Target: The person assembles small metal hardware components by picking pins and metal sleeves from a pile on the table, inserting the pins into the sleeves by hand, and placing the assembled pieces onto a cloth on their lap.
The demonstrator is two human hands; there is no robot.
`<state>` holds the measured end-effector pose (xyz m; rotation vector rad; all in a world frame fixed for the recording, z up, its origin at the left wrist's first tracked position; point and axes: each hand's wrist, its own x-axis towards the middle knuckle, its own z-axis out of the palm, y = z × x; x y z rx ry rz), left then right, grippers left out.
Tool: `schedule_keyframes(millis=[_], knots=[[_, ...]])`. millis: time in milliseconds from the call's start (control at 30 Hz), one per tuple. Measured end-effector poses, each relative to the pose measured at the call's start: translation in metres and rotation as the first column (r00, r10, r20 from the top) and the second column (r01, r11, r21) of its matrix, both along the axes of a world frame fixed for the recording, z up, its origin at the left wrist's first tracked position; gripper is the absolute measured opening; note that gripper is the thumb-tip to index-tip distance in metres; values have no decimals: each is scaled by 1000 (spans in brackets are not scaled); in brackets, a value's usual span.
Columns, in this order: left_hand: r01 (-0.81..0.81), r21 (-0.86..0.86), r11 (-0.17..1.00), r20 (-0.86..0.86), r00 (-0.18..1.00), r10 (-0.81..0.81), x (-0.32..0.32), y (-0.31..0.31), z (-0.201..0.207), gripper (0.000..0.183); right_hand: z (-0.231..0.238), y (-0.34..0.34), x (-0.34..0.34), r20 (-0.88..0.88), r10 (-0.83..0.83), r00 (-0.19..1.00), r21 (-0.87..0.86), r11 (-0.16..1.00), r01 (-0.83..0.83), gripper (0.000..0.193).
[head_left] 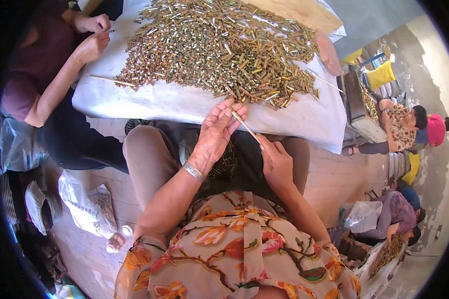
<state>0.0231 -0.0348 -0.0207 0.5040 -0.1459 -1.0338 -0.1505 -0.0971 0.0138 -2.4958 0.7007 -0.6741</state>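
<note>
A large heap of small brass-coloured metal tubes (194, 55) covers much of a table spread with a white cloth (149, 102). My left hand (217, 127), with a silver bracelet on its wrist, is closed at the near edge of the heap. Its thumb and fingertips pinch a small brass-coloured tube (236, 115). My right hand (276, 162) is lower and to the right, closed around a thin light-coloured stick (252, 133). The stick slants up to the tube, and its tip meets it; whether it goes inside is too small to tell.
At the left, a co-worker's hands (94, 42) are over the table edge. A thin stick (112, 80) lies by the heap, and a pinkish block (327, 52) sits at its right. A white plastic bag (85, 204) and a bottle (115, 242) are on the floor. Other people work at right.
</note>
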Motion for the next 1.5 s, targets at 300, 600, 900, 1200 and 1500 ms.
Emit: schedule_keyframes(millis=[300,600,900,1200,1500], knots=[[-26,-29,999,-4,1000,25,2,-1,-1,31,2,3,3,-23,-14,1000,63,998,15,37],[-28,-22,999,-36,999,28,2,0,-4,31,1,4,6,29,2,1000,182,983,-7,36],[-15,19,1000,-54,998,16,2,3,1,32,5,4,8,5,1,1000,182,983,-2,35],[13,-61,998,-44,999,-16,6,4,7,31,6,6,11,81,24,996,205,978,-40,35],[-16,-38,999,30,999,17,7,4,8,27,16,4,-5,22,-3,1000,217,976,-2,33]])
